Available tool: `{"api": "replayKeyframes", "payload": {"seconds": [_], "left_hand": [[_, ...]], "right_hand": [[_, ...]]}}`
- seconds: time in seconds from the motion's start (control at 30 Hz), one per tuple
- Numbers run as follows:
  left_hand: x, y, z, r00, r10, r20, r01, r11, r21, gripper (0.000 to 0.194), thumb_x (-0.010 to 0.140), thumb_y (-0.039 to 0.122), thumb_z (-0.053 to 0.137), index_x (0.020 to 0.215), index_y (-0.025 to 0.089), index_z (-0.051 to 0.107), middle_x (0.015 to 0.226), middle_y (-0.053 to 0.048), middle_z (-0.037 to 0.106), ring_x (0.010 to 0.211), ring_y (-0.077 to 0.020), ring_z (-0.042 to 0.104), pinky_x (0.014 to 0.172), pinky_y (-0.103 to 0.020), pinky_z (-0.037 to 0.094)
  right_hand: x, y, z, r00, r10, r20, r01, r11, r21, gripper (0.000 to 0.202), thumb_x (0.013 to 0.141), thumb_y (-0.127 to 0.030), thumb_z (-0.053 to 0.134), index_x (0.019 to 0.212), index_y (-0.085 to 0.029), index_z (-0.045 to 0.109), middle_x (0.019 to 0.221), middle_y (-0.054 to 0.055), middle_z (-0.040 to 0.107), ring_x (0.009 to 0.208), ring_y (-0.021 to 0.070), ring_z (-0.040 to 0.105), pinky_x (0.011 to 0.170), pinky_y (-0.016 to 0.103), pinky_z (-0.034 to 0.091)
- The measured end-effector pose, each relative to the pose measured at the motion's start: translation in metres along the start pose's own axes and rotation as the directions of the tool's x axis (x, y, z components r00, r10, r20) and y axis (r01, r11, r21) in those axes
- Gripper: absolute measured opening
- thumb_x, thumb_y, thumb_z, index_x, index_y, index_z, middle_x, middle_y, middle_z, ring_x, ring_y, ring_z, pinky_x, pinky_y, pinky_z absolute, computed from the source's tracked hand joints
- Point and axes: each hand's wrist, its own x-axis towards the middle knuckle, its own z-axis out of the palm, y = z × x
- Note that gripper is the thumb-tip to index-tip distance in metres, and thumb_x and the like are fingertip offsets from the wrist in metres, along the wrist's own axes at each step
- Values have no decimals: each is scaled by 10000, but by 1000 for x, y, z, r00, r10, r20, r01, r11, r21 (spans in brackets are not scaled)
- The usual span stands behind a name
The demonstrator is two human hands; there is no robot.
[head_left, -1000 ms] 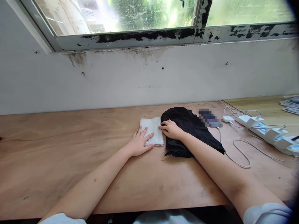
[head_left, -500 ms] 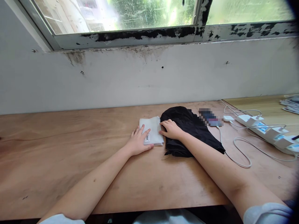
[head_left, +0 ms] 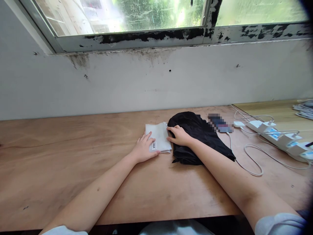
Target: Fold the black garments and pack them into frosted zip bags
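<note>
Left hand [head_left: 146,149] palm down, fingers fanned and thumb held away, lying over the lower left part of a folded white cloth [head_left: 161,135]; right hand [head_left: 180,135] lightly bent at the cloth's right edge, thumb and forefinger apart with a gap between, no pinch that I can make out from here. Cloth sits flat on the table, between the hands, roughly square, several thin layers showing along the bottom and right edges, printed label [head_left: 154,146] near its lower left corner. Looks light, soft and limp, matte, a bit papery; can't tell woven from non-woven. Should be hard to break but easy to crease, and loose layers might slide on each other, so best hold is probably a full-stack pinch at an edge or corner, other palm flat on top. Right hand and forearm lie across a black cloth [head_left: 188,120], rumpled, rounded at the far end, dull, floppy, thicker-looking; can't tell if it touches the white one. Past that, a pixelated slab, phone-like [head_left: 220,123], with a smooth thin white cable [head_left: 259,171] looping off it, then a long, hard plastic power strip [head_left: 281,138] with boxy plugs. Table [head_left: 73,163] is smooth brown wood, grain streaked; wall [head_left: 122,85] behind is painted, scuffed and stained; window frame [head_left: 146,39] has flaking dark patches.
</note>
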Motion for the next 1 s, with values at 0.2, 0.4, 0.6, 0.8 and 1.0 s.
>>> {"api": "replayKeyframes", "payload": {"seconds": [0.2, 0.4, 0.6, 0.8, 1.0], "left_hand": [[1, -3, 2, 1000, -17, -5, 17, 999, -33, 830, 708, 795, 642, 1343, 264, 579, 1666, -110, 187, 1531, -422, 100, 1189, -596, 246], [0, -3, -4, 1000, 14, -7, -15, 994, -105, 624, 763, 637, 692, 1250, 254, 622, 1656, -98, 223, 1526, -406, 142, 1198, -581, 252], [-1, -2, -9, 999, 31, 11, -29, 992, -124, 553, 766, 505, 718, 1264, 289, 613, 1672, -70, 162, 1527, -411, 133, 1193, -583, 256], [-1, -3, -7, 1000, 17, -13, -18, 992, -125, 779, 701, 684, 735, 1344, 276, 573, 1666, -100, 150, 1508, -399, 195, 1198, -554, 271], [0, -3, -1, 998, -21, -63, 15, 996, -85, 854, 672, 744, 719, 1361, 265, 561, 1647, -107, 200, 1478, -408, 253, 1182, -547, 295]], "right_hand": [[-1, 0, 0, 1000, -5, 6, 5, 1000, 11, 537, 948, -420, 586, 1417, -168, 519, 1378, 147, 603, 1251, 321, 508, 1021, 453, 414], [-1, -1, -2, 1000, -22, 14, 22, 1000, -11, 501, 969, -443, 548, 1385, -164, 546, 1370, 145, 607, 1249, 322, 504, 1022, 460, 409], [-1, 0, -1, 1000, -17, 14, 18, 1000, -24, 541, 925, -462, 619, 1371, -163, 558, 1340, 156, 618, 1251, 327, 505, 1010, 460, 419], [-1, -2, -4, 1000, -28, -2, 28, 1000, -2, 475, 923, -383, 633, 1331, -145, 590, 1273, 144, 656, 1186, 298, 542, 999, 431, 433], [-1, -3, -7, 995, -72, -65, 76, 995, 59, 303, 911, -290, 643, 1181, -156, 673, 1025, 106, 723, 1029, 251, 604, 911, 371, 477]]}}
